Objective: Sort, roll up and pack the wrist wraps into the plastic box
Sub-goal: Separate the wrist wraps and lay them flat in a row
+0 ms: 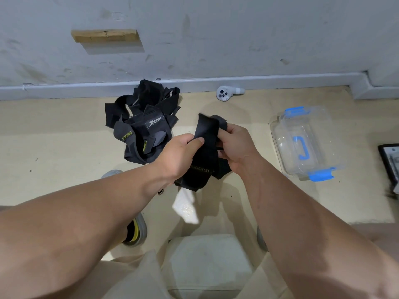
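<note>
A black wrist wrap with faint lettering hangs between both hands above the floor. My left hand pinches its upper left edge with thumb and fingers. My right hand grips the wrap's right side and a folded end at the top. A tangled pile of black and grey wrist wraps with printed logos lies on the floor to the left, near the wall. The clear plastic box, lidded with blue clips and a blue handle, sits on the floor to the right.
A white controller lies by the baseboard. A white tissue lies on the floor under the wrap. A grey shoe shows at lower left, a pale stool below, and a dark flat object at the right edge.
</note>
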